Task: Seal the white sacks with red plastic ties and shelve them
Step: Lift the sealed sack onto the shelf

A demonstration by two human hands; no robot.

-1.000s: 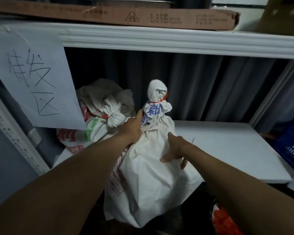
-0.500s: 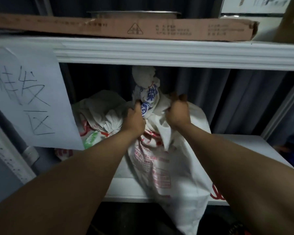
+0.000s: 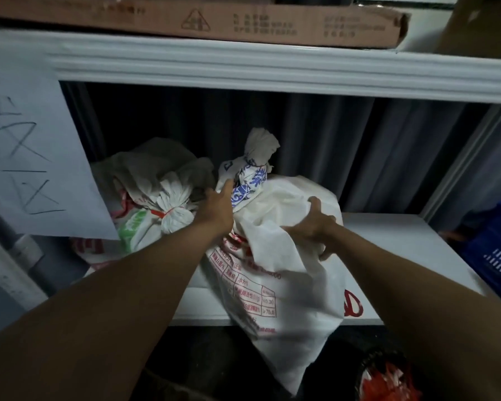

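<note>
Sack: the tied white sack (image 3: 284, 256) is half on the shelf (image 3: 388, 244), its bottom hanging over the front edge.
Left hand (image 3: 219, 208): grips the neck below the knot, steering it upright.
Right hand (image 3: 315, 224): fingers curled into the shoulder cloth, likely to shove it deeper.
Neighbour: a sealed sack (image 3: 156, 206) with red tie (image 3: 168, 213) lies just left of the left hand.
</note>
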